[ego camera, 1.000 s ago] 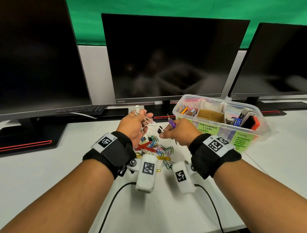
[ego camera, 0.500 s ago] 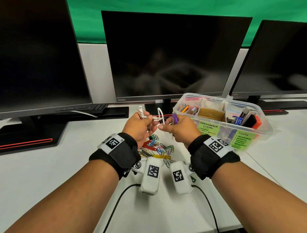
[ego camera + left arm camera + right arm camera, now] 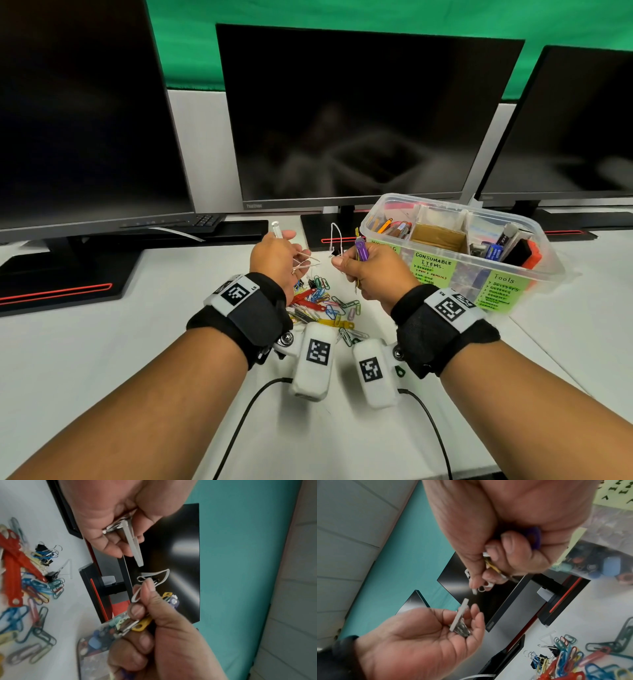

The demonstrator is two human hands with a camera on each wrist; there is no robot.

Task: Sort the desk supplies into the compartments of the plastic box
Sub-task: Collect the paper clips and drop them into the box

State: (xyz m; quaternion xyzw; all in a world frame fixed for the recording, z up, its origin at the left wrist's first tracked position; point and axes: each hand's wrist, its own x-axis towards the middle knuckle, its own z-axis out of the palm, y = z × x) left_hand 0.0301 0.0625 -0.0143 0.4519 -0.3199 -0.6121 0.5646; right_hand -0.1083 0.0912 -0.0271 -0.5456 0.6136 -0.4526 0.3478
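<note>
My left hand (image 3: 279, 251) holds a white plastic fastener strip (image 3: 134, 547) and some metal prongs (image 3: 461, 628) between thumb and curled fingers. Just to its right, my right hand (image 3: 363, 270) pinches a white looped fastener (image 3: 335, 236) with a small black binder clip on it. The same hand also grips a purple fastener (image 3: 361, 250) and a yellow one (image 3: 141, 626). Both hands hover apart above a pile of coloured paper clips (image 3: 323, 305) and red fasteners (image 3: 305, 298) on the white desk. The clear plastic box (image 3: 534, 274) stands to the right.
The box bears green labels (image 3: 433, 269) and holds pens, cardboard dividers and tools. Three dark monitors (image 3: 359, 113) stand behind, with their bases on the desk. Small binder clips (image 3: 539, 660) lie at the pile's far edge. Wrist camera cables (image 3: 246, 411) trail toward me.
The hands met half a second ago around the white loop. They have since drawn apart, and the loop with its black clip stays in my right hand.
</note>
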